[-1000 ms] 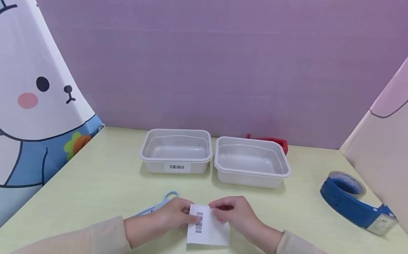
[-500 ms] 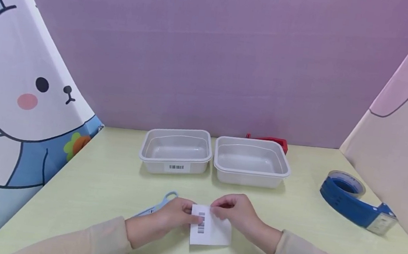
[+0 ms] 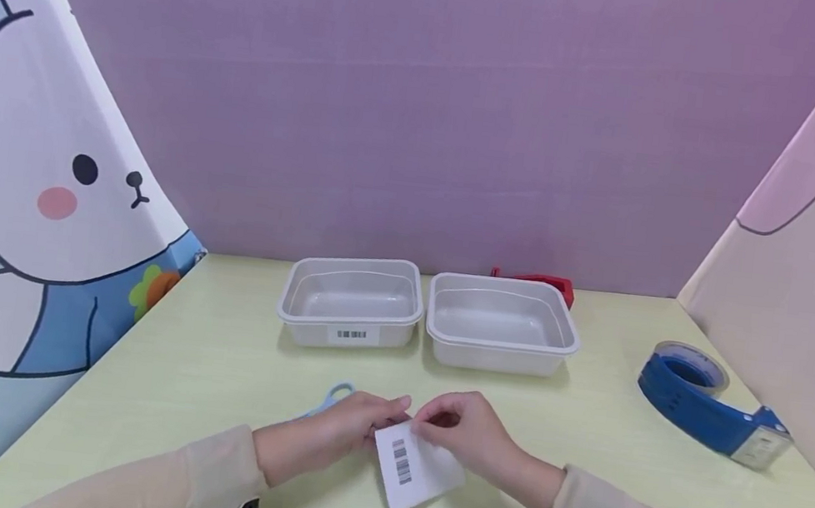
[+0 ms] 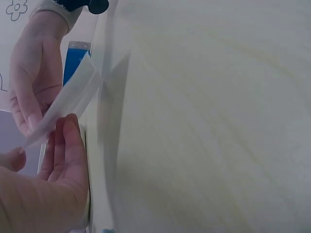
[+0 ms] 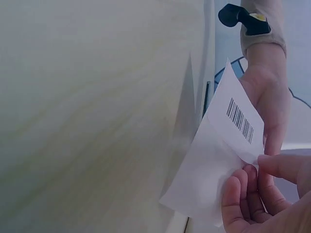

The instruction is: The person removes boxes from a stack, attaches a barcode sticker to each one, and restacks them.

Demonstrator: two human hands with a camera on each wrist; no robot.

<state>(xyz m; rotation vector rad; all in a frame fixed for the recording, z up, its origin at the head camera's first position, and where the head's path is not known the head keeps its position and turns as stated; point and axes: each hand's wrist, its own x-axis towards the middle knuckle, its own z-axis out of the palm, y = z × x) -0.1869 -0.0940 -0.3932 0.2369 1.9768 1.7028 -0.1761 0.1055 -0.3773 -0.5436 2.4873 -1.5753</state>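
A white sheet with a barcode sticker [image 3: 428,473] is tilted over the near middle of the table. My right hand [image 3: 473,433] pinches its upper edge between thumb and forefinger. In the right wrist view, the part bearing the barcode [image 5: 240,121] bends along a crease away from the plain white part [image 5: 199,170]. My left hand [image 3: 338,430] is at the sheet's upper left corner. Its fingers [image 4: 73,145] extend behind the paper, with the thumb lifted away from it. Beyond the left hand lie light blue scissors [image 3: 333,395], mostly covered by it.
Two white plastic tubs stand side by side at the back: the left tub [image 3: 352,302] has a barcode sticker on its front, the right tub [image 3: 500,357] has none there. A red object [image 3: 562,287] shows behind the right one. A blue tape dispenser [image 3: 706,414] lies at the right.
The sheet has turned, its lower edge swinging toward me and its barcode now slanting. My left thumb has come off the barcode and lifted up; my right hand keeps its pinch.
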